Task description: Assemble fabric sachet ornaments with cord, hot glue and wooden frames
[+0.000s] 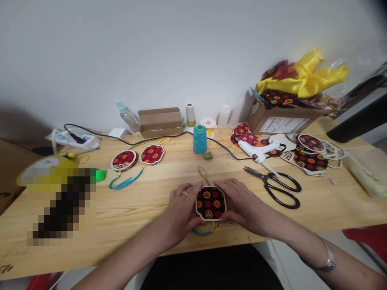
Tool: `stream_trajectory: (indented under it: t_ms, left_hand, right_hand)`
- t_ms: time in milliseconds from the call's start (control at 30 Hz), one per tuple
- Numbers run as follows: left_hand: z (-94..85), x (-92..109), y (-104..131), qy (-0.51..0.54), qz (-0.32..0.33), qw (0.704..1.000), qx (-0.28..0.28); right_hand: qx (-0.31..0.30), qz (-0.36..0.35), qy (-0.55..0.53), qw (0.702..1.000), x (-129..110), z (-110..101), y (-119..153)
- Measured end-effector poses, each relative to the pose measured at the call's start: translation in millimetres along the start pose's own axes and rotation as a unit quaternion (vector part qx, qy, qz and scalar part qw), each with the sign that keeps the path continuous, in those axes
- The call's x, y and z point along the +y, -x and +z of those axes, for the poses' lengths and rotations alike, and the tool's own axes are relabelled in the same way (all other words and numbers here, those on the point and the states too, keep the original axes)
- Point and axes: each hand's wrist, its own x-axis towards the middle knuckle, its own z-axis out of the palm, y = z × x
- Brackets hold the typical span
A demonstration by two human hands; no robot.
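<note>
Between my two hands is a small ornament [211,203] with black patterned fabric in a pale scalloped frame. My left hand [185,209] is closed on its left edge, and a ring shows on one finger. Along the right edge, my right hand [240,205] grips it with thumb and fingers. An olive cord loop [203,174] sticks out from the top of the ornament. Below it hangs a blue tassel [202,232] on a yellow cord, partly hidden by my left hand. The ornament is low over the wooden table [136,217]; whether it touches the wood I cannot tell.
Black-handled scissors [273,183] and a white glue gun [258,150] lie to the right. A teal thread spool [200,139] stands ahead. Two red ornaments [152,154] lie left. Frames with fabric [311,157] and a fabric-filled carton [281,121] are at right. A black cable [157,139] crosses behind.
</note>
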Motion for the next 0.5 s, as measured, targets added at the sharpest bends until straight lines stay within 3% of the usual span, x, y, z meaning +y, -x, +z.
stream_trajectory:
  t_ms: [133,300,500]
  left_hand:
    - [-7.3,2.8,1.9,0.015,-0.001,1.000,-0.004]
    - [-17.3,7.8,5.8,-0.001,-0.013,0.996,0.084]
    - [1.7,15.9,11.0,-0.058,0.023,0.993,0.096]
  right_hand:
    - [0.025,0.015,-0.010,1.000,-1.3,-1.4,2.3]
    - [0.109,0.112,0.023,0.987,0.1,1.2,-0.5]
    - [0.077,0.173,0.064,0.980,-4.2,4.3,-12.5]
